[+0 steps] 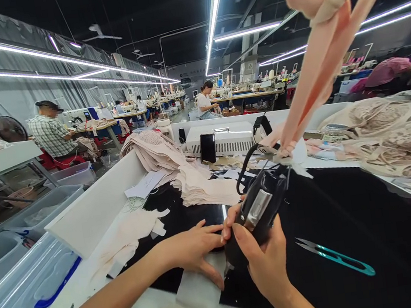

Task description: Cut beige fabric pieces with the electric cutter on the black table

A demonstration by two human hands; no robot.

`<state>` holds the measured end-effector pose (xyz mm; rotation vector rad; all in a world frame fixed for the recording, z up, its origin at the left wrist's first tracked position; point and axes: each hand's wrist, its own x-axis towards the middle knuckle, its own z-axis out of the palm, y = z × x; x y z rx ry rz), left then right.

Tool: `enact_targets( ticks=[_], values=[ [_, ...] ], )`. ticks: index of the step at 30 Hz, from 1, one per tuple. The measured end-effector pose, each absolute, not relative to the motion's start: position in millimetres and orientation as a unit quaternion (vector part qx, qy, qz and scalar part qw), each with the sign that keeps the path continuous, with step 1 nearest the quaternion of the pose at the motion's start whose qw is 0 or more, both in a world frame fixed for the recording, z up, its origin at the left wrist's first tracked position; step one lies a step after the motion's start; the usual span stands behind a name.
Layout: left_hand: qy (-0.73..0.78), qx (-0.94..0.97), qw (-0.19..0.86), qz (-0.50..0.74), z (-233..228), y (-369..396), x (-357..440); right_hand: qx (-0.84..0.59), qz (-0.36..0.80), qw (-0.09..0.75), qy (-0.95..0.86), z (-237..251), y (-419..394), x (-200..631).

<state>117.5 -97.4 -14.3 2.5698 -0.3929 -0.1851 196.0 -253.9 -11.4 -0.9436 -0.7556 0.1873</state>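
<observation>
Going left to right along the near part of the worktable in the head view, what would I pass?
Clear plastic bin → white fabric piece → left hand pressing flat → right hand holding a black handheld tool → teal thread snips lying on the black tabletop.

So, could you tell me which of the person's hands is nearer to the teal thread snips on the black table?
Right. The right hand grips a black handheld tool just left of the teal thread snips; the left hand lies flat on pale fabric farther left.
</observation>
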Motion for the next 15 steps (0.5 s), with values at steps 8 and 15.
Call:
enact_targets(
  ticks=[8,15],
  values=[
    [-0.156,0.959,0.234,-0.040,-14.1,-98.3,113.1,-0.469,0.092,0.813,-0.333,-13.6,-255.4,195.9],
    [0.040,0.987,0.104,0.113,-26.6,-136.5,60.2,-0.443,0.073,0.822,-0.351,-0.8,-261.9,208.1]
  ],
)
